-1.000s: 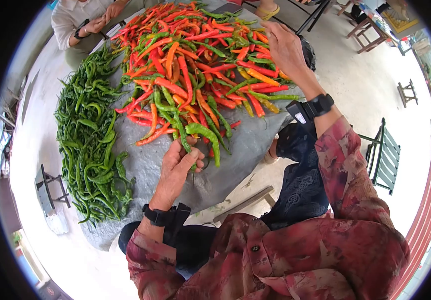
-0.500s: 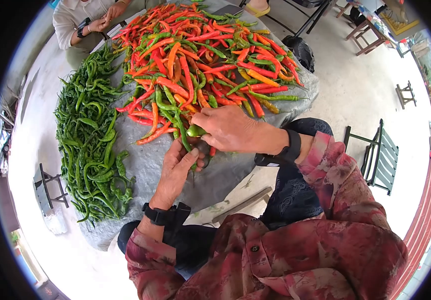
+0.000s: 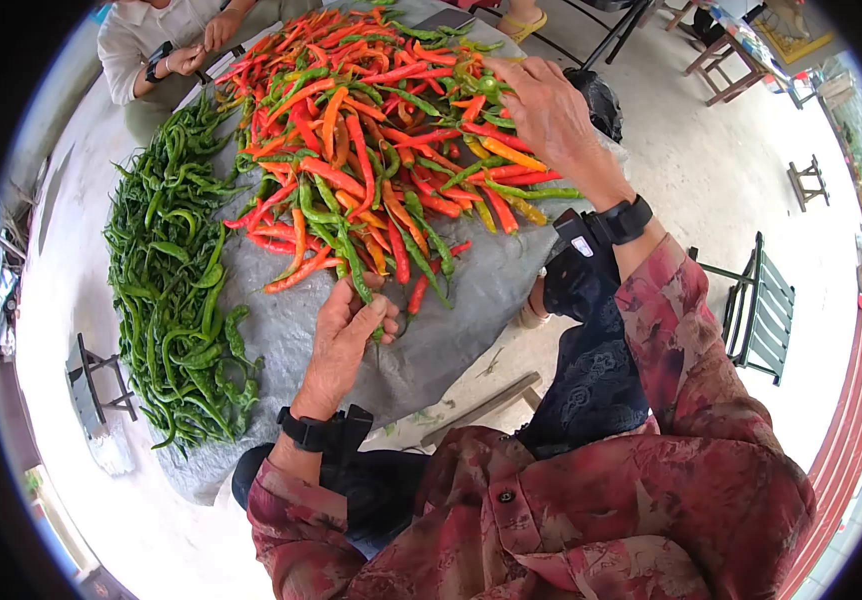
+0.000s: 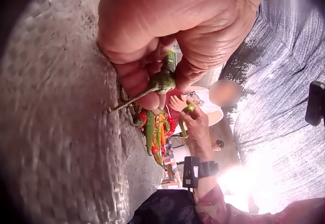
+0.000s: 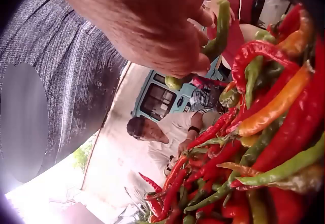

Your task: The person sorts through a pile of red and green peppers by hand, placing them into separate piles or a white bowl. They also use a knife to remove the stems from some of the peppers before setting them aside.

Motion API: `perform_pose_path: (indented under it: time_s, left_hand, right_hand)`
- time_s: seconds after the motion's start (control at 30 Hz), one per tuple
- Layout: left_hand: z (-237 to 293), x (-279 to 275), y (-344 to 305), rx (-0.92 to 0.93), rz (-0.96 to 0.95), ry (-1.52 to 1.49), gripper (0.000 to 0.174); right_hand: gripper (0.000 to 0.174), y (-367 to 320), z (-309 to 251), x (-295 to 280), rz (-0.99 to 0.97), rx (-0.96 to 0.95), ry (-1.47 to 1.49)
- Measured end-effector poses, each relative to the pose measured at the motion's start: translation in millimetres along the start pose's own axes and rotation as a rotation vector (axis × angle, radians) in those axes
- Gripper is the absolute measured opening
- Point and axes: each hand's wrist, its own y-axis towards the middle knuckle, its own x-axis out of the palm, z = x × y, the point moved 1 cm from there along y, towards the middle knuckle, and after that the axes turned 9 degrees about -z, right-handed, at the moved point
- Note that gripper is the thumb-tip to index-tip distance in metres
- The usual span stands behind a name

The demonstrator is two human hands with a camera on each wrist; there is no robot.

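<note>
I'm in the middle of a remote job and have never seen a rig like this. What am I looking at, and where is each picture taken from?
There is no machine here: a person works with two bare hands. The wide, round picture comes from a camera on the head, looking down. The two close-ups come from a camera on each wrist, so they look tilted.

A grey sheet carries a mixed pile of peppers, red, orange and green, and beside it a pile of green peppers. The left hand pinches a green pepper near its stem. The right hand holds another green one by the mixed pile.
</note>
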Motion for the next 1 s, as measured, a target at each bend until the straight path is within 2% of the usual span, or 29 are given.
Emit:
perform_pose_path:
  time_s: [0.07,0.13,0.17,0.23,0.27,0.3,0.33,0.5,0.57,0.63,0.73,0.83,0.87,0.9,0.97,1.0]
  left_hand:
    - [1.3,1.5,-0.6,0.017,-0.002,0.021,0.031]
    - [-1.4,-0.7,-0.1,0.0,0.007,0.022,0.03]
    - [-1.6,-1.4,0.9,-0.01,-0.001,0.021,0.03]
    - [-1.0,-1.2,0.8,-0.02,0.007,0.042,0.031]
    - [-1.4,-1.0,0.9,-0.005,0.003,0.043,0.031]
    - [-1.8,-0.6,1.2,0.01,-0.003,0.043,0.031]
    - [-1.8,-0.6,1.8,0.009,-0.005,0.043,0.031]
    - [-1.7,-2.4,-0.5,-0.025,-0.007,0.071,0.03]
    - [-1.7,-3.2,-0.9,-0.02,-0.01,0.066,0.03]
    - [-1.6,-3.0,-0.9,-0.018,-0.017,0.06,0.03]
    - [-1.4,-2.1,0.0,-0.027,-0.031,0.041,0.03]
    - [-2.5,-2.0,1.3,-0.017,-0.03,0.02,0.029]
    - [-2.4,-1.9,1.3,-0.004,-0.031,0.008,0.029]
    - [-2.4,-1.8,1.3,0.01,-0.03,-0.004,0.029]
    - [-2.0,-1.9,1.3,-0.001,-0.022,0.002,0.029]
    - [-2.1,-1.9,1.0,-0.012,-0.01,0.008,0.029]
  right_hand:
    - [0.023,-4.7,-24.2,1.9,0.021,-0.029,0.108]
    - [0.013,-15.7,-62.5,3.8,-0.112,-0.104,0.475]
    - [0.013,-20.1,-76.8,5.9,-0.108,-0.102,0.489]
    - [0.02,-28.5,-98.0,15.7,-0.389,-0.138,0.365]
    - [0.02,-29.1,-103.1,21.2,-0.389,-0.135,0.367]
    - [0.026,-29.2,-108.0,26.1,-0.468,-0.106,0.328]
    - [0.032,-28.9,-111.0,29.7,-0.546,-0.08,0.289]
    - [0.031,-18.4,-112.1,36.2,-0.618,0.02,0.4]
    - [0.028,-17.3,-103.9,32.6,-0.596,0.059,0.666]
    - [0.026,-17.6,-96.3,27.2,-0.584,0.048,0.734]
    - [0.025,-15.5,-84.8,14.9,-0.802,0.202,1.149]
    - [0.027,-13.4,-64.7,-1.3,-0.768,0.236,1.135]
    - [0.025,-13.5,-54.9,-7.2,-0.557,0.056,0.852]
    - [0.025,-16.7,-42.8,-9.3,-0.558,0.06,0.849]
    - [0.022,-24.3,-17.5,-11.9,-0.535,0.087,0.535]
    - [0.022,-29.3,-6.2,-11.0,-0.538,0.092,0.536]
